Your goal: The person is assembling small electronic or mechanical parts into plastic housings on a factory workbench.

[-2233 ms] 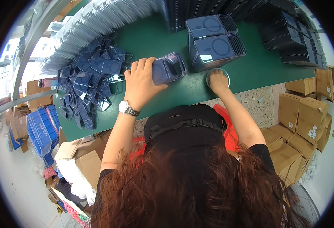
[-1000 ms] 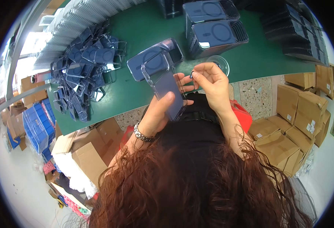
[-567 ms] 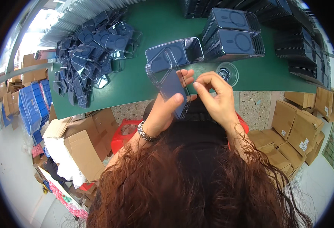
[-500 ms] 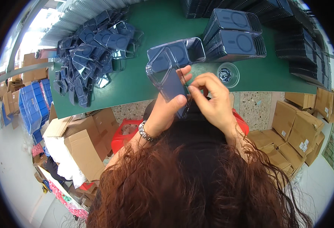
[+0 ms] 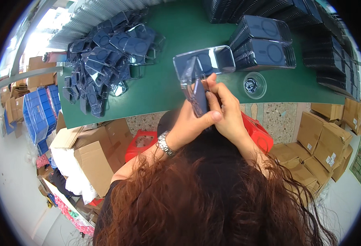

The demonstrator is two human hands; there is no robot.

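"Clear plastic with a dark blue back, just above centre frame — that's the phone case, tilted almost edge-on, and both hands are on it!"

"Who's doing what?"

"Left hand grasps it from the left and below; right hand pinches along its right edge."

"And doing that well?"

"Brace it firmly with the left, I'd say, and press lightly with the right, since a thin rim probably flexes. Mind the top end — it overlaps another case on the green table, and a knock could slide that one."

"Any small part in that right hand?"

"Can't tell; curled fingers cover the spot. Whether the cases touch is unclear, too. Right of centre, the round tub shows small dark pieces, too tiny to identify. Far upper right, the stacks fade into the dark border."
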